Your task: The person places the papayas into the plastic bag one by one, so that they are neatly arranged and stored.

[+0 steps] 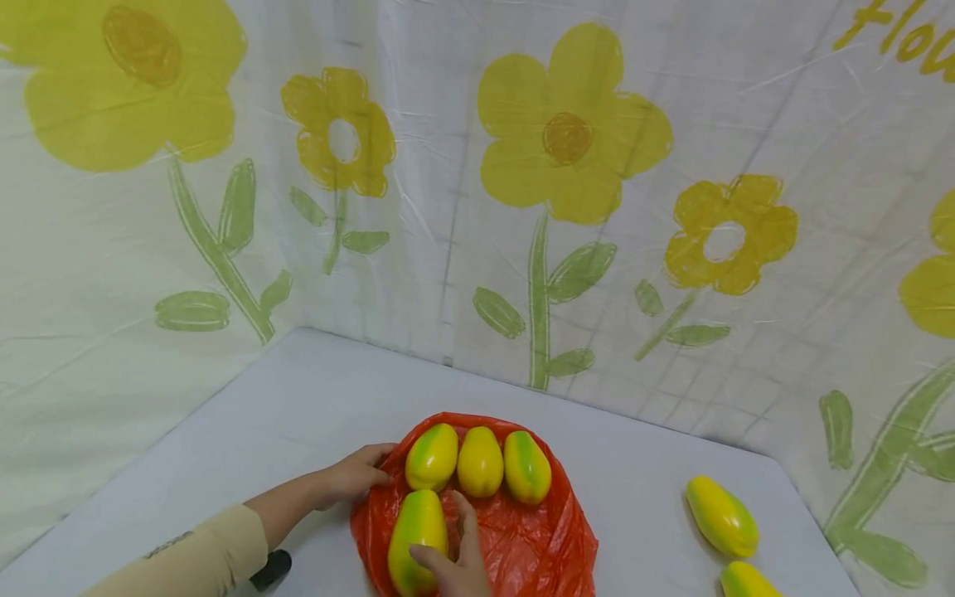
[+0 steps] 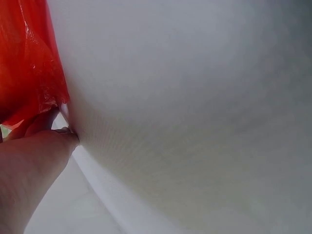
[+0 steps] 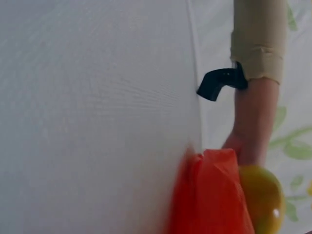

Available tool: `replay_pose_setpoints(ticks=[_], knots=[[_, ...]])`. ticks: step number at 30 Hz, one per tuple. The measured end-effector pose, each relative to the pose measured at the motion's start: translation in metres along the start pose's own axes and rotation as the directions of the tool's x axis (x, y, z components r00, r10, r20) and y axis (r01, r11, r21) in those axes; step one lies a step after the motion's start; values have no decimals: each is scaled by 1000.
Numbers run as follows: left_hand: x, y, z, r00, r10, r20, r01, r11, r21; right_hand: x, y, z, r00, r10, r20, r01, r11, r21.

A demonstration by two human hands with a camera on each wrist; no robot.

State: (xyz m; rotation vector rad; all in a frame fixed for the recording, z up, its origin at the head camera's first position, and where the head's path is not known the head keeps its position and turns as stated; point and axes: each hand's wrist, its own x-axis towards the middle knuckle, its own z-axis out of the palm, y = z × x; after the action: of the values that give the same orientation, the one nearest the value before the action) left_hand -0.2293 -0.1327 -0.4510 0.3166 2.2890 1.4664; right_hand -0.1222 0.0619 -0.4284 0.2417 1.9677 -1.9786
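A red plastic bag (image 1: 522,539) lies spread on the table, its rim rolled open. Three yellow-green papayas (image 1: 481,462) sit in a row along the bag's far side. The left hand (image 1: 356,476) grips the bag's left rim; some of its fingers are hidden behind the plastic. In the left wrist view that hand (image 2: 41,141) is at the red plastic's edge. My right hand (image 1: 461,551) holds a fourth, larger-looking papaya (image 1: 418,531) at the bag's near left, thumb on top and fingers along its right side. The right wrist view shows one papaya (image 3: 263,197) beside the red plastic.
Two more papayas lie on the table's right side, one whole in view (image 1: 722,516) and one (image 1: 746,580) cut off by the lower edge. A white table (image 1: 336,390) stands against a flower-printed curtain (image 1: 418,274). A black mount (image 1: 271,570) shows beneath the left sleeve (image 1: 201,555).
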Motion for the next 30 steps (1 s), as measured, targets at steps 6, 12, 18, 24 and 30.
replay_pose_setpoints(ticks=[6, 12, 18, 24, 30], knots=[[0, -1, 0, 1000, -5, 4, 6, 1000, -11, -8, -14, -29, 998, -57, 30, 59, 997, -46], [0, -1, -1, 1000, -11, 3, 11, 1000, -15, -14, -29, -65, 994, -108, 26, 111, 986, -123], [0, 0, 0, 1000, -17, -7, 17, 1000, -6, -20, -37, -95, 986, -166, -5, 163, 972, -171], [0, -2, 0, 1000, -19, -13, 19, 1000, -5, -23, -42, -124, 989, -132, -68, 119, 978, -170], [0, -1, 0, 1000, -8, -9, 8, 1000, -2, -26, -46, -156, 978, -144, -153, 106, 967, -233]])
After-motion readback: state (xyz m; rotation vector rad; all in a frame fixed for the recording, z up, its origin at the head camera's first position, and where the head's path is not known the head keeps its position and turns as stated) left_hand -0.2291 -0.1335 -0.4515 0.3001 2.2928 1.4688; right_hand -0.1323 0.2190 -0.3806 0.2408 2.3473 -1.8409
